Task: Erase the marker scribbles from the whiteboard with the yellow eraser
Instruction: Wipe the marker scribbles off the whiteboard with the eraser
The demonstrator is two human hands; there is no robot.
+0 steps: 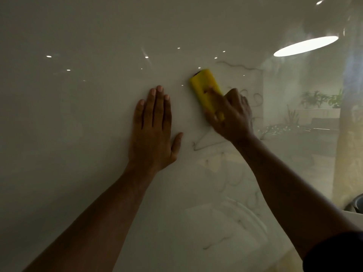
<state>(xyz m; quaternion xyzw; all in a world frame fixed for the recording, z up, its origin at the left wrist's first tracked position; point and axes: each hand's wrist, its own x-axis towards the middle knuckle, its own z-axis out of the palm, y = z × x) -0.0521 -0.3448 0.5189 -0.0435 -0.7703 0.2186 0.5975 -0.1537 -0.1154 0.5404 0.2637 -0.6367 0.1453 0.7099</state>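
Nearest, two bare forearms reach up from the bottom edge of the whiteboard [78, 114], and a dark sleeve [334, 254] shows at the lower right corner. Faint grey scribbles [198, 145] lie between and around the arms: thin loops low on the board, an angular line just under the right wrist, more curls to the right of the right hand.

Further up, the left hand [153, 130] lies flat on the board, fingers [157, 103] straight and close together, thumb spread out to the right, holding nothing. Just beside it to the right, a little apart, the right hand [231, 114] grips the eraser [204, 89]: thumb along its near left side, fingers curled over its lower end. The hand looks slightly blurred. The eraser is a yellow block pressed against the board near its middle, tilted with its top end leaning left; a dark strip shows at that top end.

Beyond the eraser, a wavy scribble line [237, 65] runs off to the right. The glossy board mirrors small ceiling lights and one large oval lamp [306, 46] near the upper right corner, with potted plants [314, 99] reflected along the right edge.
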